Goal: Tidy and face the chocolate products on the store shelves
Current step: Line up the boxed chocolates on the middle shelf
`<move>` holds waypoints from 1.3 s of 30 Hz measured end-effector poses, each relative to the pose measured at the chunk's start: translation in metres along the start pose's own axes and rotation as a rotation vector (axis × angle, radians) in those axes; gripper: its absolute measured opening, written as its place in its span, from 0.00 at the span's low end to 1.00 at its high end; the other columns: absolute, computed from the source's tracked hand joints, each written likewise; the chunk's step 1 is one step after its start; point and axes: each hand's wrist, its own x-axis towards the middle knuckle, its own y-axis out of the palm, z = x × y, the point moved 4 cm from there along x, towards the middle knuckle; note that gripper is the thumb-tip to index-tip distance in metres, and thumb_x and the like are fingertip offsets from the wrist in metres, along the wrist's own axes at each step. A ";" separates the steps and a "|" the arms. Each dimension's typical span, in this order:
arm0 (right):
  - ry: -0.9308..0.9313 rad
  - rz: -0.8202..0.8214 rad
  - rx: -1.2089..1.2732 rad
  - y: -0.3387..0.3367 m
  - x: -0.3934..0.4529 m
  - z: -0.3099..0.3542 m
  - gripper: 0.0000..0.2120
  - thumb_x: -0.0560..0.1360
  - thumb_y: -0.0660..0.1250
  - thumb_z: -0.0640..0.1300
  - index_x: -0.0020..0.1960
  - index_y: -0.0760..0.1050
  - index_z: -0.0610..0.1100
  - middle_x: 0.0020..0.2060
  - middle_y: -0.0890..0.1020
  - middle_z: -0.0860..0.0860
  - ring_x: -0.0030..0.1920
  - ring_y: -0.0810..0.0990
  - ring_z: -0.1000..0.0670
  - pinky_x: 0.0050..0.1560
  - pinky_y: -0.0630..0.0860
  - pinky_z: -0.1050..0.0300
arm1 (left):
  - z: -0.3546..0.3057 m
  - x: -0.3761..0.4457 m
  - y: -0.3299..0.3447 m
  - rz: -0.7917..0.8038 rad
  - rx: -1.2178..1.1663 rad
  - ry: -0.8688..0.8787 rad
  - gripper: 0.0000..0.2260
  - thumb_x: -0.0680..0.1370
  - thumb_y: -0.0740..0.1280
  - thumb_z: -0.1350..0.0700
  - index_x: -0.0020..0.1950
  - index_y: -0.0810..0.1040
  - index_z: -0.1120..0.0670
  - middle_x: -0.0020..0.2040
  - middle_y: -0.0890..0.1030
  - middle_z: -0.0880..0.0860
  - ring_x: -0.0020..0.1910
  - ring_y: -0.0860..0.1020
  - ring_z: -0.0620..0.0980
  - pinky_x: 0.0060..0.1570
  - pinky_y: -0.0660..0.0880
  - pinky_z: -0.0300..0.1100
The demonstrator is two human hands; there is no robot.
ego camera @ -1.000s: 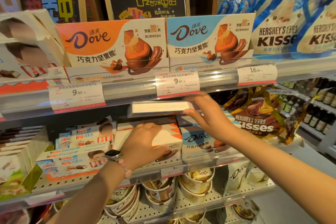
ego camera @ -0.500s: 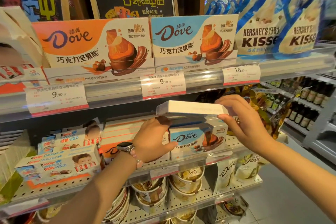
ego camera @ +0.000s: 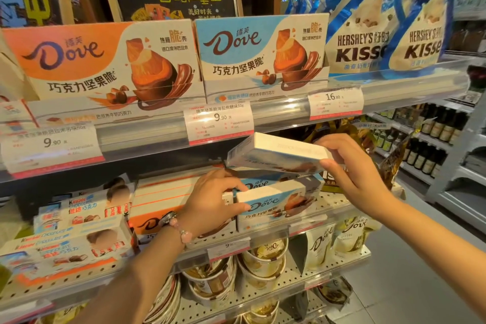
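Since the earlier frame the lifted blue Dove box (ego camera: 276, 154) has tipped, its left end now lower, and sits further right above the middle shelf (ego camera: 334, 201). Right hand (ego camera: 352, 173) grips the box's right end, thumb beneath, fingers curled over the top. Left hand (ego camera: 210, 200) holds the left end of a second blue Dove box (ego camera: 273, 204) standing at the shelf's front edge, fingers curled round its corner. Orange Dove boxes (ego camera: 157, 200) lie just left of it, partly hidden by the wrist. Kinder boxes (ego camera: 79, 239) occupy the shelf's left end. Possibly another blue box lies behind; view blurred. Top shelf: display cartons, Hershey's bags (ego camera: 368, 42) at right.
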 end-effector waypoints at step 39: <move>0.202 0.392 -0.021 0.060 0.004 -0.034 0.13 0.78 0.62 0.49 0.57 0.79 0.45 0.52 0.75 0.53 0.54 0.74 0.54 0.55 0.71 0.63 | -0.003 0.001 0.001 -0.008 0.162 0.028 0.22 0.76 0.66 0.47 0.70 0.69 0.47 0.74 0.62 0.45 0.73 0.56 0.44 0.71 0.55 0.41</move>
